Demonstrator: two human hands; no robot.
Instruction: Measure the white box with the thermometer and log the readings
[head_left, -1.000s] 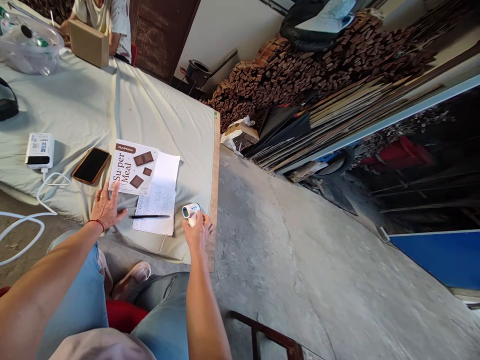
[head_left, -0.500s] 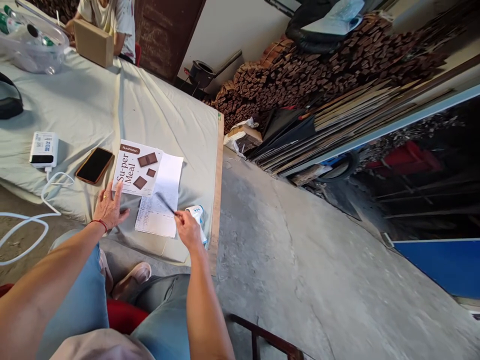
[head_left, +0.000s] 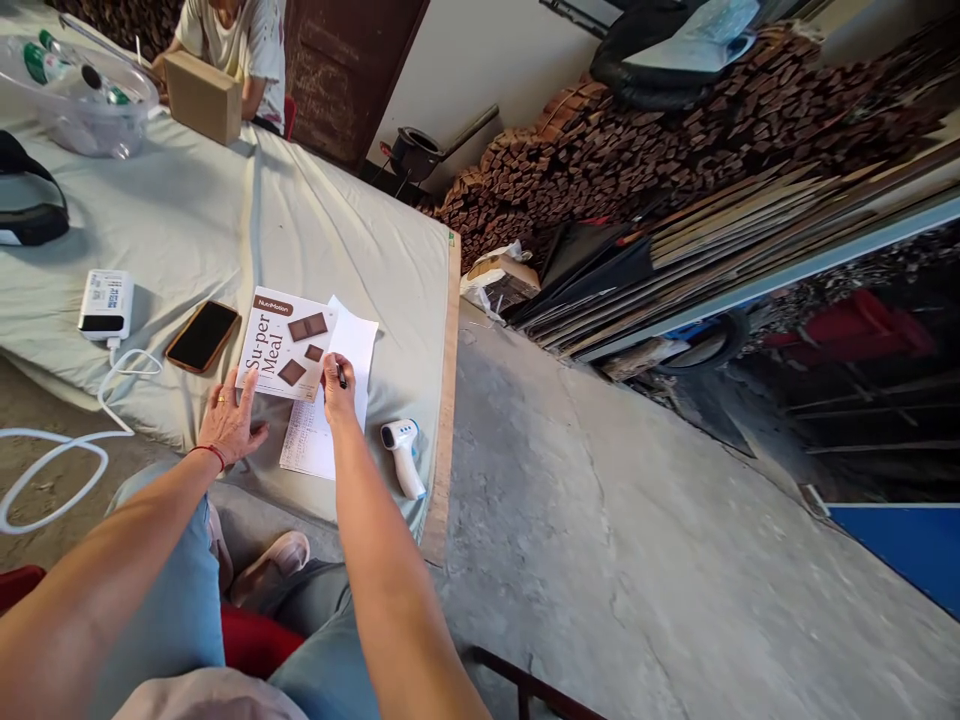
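Note:
My left hand [head_left: 229,418] lies with fingers spread at the lower left edge of a flat white package [head_left: 260,325] printed "Su-per Meal" with brown chocolate pieces. My right hand [head_left: 340,392] is closed around a dark pen [head_left: 342,377], at the package's right edge. Under the package, partly covered, lie white paper sheets [head_left: 355,345] with small print or writing on the lower part. A white and blue infrared thermometer [head_left: 406,460] lies to the right of the sheets. Left of the package is a phone [head_left: 202,336] in an orange-brown case.
A white device [head_left: 106,303] with a white cable [head_left: 112,400] lies on the cloth-covered table [head_left: 337,230]. A headset [head_left: 34,205], a clear tub [head_left: 112,135] of bottles and a cardboard box [head_left: 202,98] stand farther back, where another person [head_left: 259,55] sits. The table's wooden edge [head_left: 448,400] is at right.
My right hand, with the pen, has moved up and left from beside the thermometer to the package's right edge. My left hand stays by the package. The whole view has shifted slightly.

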